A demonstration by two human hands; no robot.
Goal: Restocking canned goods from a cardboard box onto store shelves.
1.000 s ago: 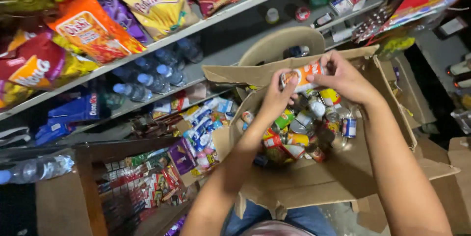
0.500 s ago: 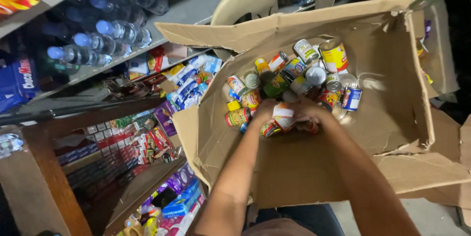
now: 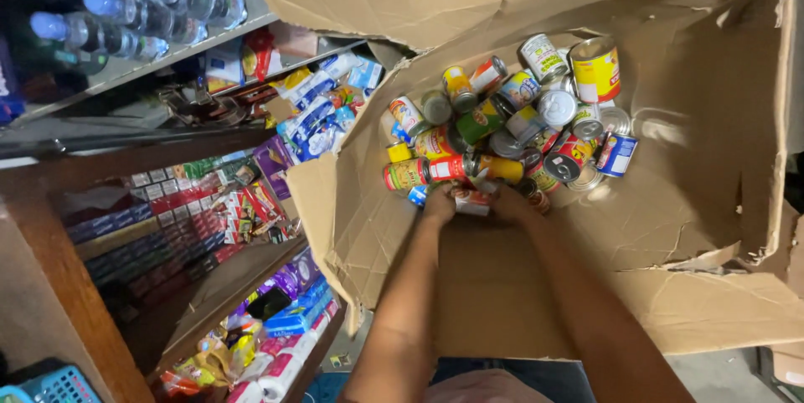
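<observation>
Left hand: the left hand (image 3: 439, 202) is down inside the large torn brown cardboard box (image 3: 712, 202), fingers curled onto the small white-and-red labelled tin can (image 3: 471, 201) at the near edge of the heap
Right hand: the right hand (image 3: 512, 204) is closed on the same can from the right; how tightly each hand closes is hidden by the fingers
Held can: it lies on its side between the two hands, long axis running left to right, touching the pile of mixed coloured tin cans (image 3: 519, 118)
Direction: the pile spreads far and right of the hands; bare box floor lies near them
Nearer hand: both are equally close, one at each end of the can
Surroundings: wooden shelves of packets (image 3: 193, 227) and clear water bottles with blue caps (image 3: 134, 9) stand to the left, well apart from the box
</observation>
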